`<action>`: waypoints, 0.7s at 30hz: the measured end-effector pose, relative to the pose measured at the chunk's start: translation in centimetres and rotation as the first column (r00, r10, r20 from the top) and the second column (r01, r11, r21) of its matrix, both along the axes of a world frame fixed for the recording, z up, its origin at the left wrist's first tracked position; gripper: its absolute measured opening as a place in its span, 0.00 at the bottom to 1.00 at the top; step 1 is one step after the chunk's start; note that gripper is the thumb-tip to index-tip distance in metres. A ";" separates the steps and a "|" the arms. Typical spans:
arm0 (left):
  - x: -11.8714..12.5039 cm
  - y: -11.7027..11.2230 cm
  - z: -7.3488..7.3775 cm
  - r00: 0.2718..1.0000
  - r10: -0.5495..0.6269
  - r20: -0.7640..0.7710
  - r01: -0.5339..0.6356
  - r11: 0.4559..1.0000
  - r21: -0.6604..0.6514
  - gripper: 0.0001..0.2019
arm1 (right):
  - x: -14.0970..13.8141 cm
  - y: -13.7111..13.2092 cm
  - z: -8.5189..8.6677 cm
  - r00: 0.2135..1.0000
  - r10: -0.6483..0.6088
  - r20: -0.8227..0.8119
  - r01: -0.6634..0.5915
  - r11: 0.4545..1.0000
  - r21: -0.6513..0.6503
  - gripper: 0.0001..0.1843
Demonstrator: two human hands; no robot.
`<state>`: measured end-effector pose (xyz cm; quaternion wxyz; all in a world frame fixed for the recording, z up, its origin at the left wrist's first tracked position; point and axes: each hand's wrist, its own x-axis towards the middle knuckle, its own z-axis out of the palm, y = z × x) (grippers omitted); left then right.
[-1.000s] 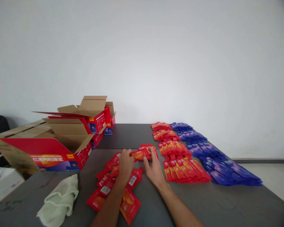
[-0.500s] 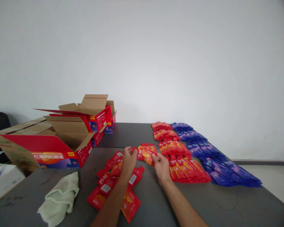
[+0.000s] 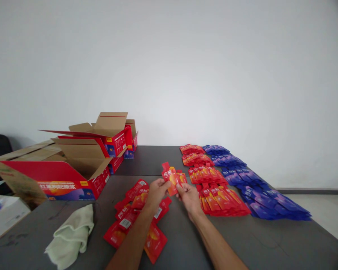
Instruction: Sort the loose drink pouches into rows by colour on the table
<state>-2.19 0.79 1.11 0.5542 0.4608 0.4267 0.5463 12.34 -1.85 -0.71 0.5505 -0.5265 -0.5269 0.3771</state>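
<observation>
Both my hands hold a small bunch of red-and-orange pouches [image 3: 172, 177] lifted upright above the dark table [image 3: 270, 240]. My left hand [image 3: 156, 191] grips the bunch from the left, my right hand [image 3: 189, 195] from the right and below. Beneath my left forearm lies a loose scatter of red pouches [image 3: 132, 217]. To the right of my hands run a tidy row of red pouches [image 3: 211, 183] and, beyond it, a row of blue pouches [image 3: 256, 187].
Open red-and-cardboard boxes [image 3: 64, 168] stand at the left, with more boxes [image 3: 115, 137] stacked behind. A pale green cloth [image 3: 71, 232] lies at the front left. A white wall rises behind the table.
My hands gathered flat pouches on the table, closed on them and raised the bunch upright off the surface.
</observation>
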 end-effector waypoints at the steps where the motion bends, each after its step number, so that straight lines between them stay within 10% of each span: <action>1: 0.2 0.0 -0.3 1.000 -0.021 -0.019 0.021 1.000 -0.001 0.17 | 0.0 0.1 -0.2 1.000 -0.007 0.006 0.007 1.000 0.004 0.26; 7: -1.0 2.5 -1.5 0.956 0.195 -0.218 -0.177 0.979 0.102 0.11 | -0.2 0.6 -1.3 0.926 -0.088 0.368 0.037 0.989 0.144 0.21; 14: -3.1 7.2 -1.5 0.642 0.216 -0.736 -0.209 0.972 0.103 0.07 | 0.4 1.5 -2.9 0.509 -0.100 0.855 0.034 0.995 0.096 0.27; 21: -2.3 7.7 -2.2 0.389 0.151 -0.909 -0.172 0.981 0.090 0.07 | 0.3 0.8 -2.9 0.464 0.015 0.886 -0.005 1.000 -0.014 0.27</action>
